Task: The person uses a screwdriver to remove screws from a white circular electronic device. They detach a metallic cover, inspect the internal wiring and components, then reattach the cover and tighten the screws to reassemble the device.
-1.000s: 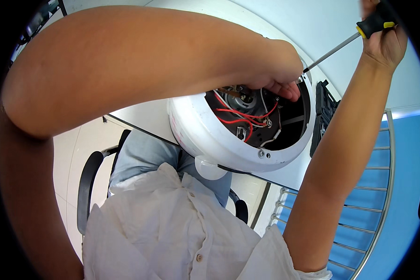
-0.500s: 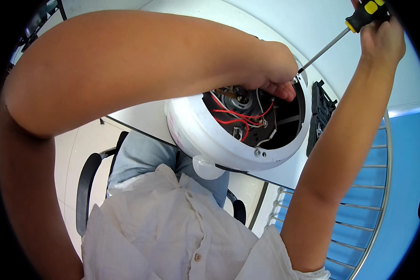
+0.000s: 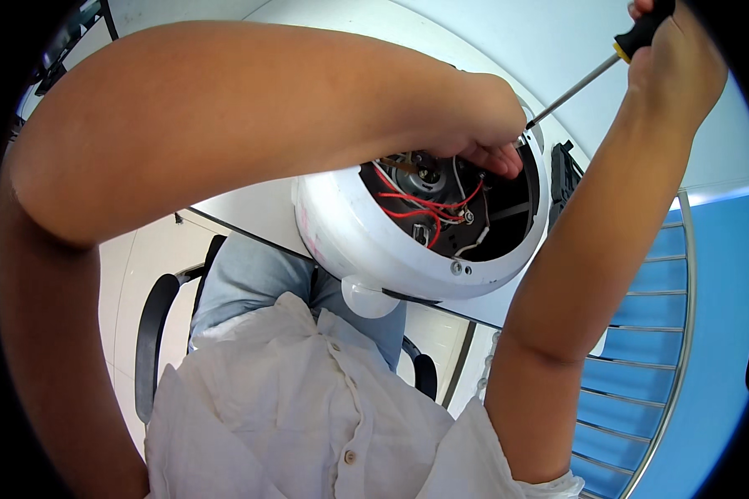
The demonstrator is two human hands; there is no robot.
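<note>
A white rounded appliance (image 3: 349, 224), which looks like a rice cooker, lies with its underside open. Red and white wires (image 3: 429, 208) run over dark metal parts inside. My left hand (image 3: 491, 125) reaches over the far right rim, its fingers curled closed at the opening's edge beside a small silvery piece; what they pinch is hidden. High at the right, my right hand (image 3: 678, 71) grips a screwdriver (image 3: 578, 90) by its black and yellow handle. Its long shaft slants down to the left, and the tip meets the rim right beside my left hand.
The appliance stands on a white table (image 3: 254, 212) with a dark edge. Behind my right forearm sits a black tool case (image 3: 564, 170), partly hidden. A metal railing (image 3: 682, 274) curves along the right, and chair armrests (image 3: 154, 333) flank my legs.
My right hand and forearm have shifted slightly left, and the screwdriver handle has turned, its yellow patches now out of sight. The left hand stays at the rim.
</note>
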